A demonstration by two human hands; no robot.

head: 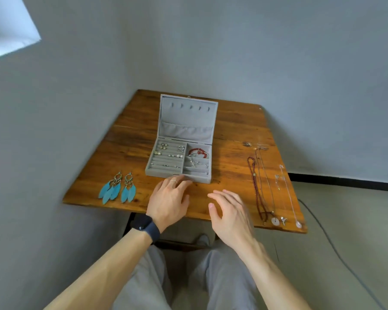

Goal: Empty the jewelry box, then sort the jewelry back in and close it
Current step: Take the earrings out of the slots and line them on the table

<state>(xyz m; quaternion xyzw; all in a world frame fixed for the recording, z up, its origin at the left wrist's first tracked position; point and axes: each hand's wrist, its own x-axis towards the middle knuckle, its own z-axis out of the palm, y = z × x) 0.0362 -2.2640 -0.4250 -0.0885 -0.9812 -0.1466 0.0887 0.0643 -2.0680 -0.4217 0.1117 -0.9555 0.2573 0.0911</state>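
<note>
Two hands are out in front of you and neither has hold of anything. Your left hand (169, 200) lies flat with the fingers stretched out, and the tips sit right at the front wall of the jewelry box (177, 172), touching it as far as I can tell. Your right hand (229, 211) hovers over the near edge of the bench (233, 130), fingers loose and spread, palm turned inward.

The box sits about midway between the left and right edges of the bench, lid (187, 117) open and leaning back toward the far edge. The ring rolls on its left side hold a scatter of small studs and rings (168, 155). A red bead bracelet (197, 151) lies in the back right compartment, with a thin silver chain (196, 163) in the one in front of it.

A pair of blue feather earrings (118, 187) lies side by side at the near-left corner, well apart from the box. Several necklaces (262, 186) are stretched out in lines along the right edge, pendants toward the near-right corner. A small silver piece (246, 144) lies by their far ends.

There's a dark watch (147, 227) on your left wrist and a thin ring (173, 181) on one finger. A cable (336, 249) trails over the floor off the right side.
</note>
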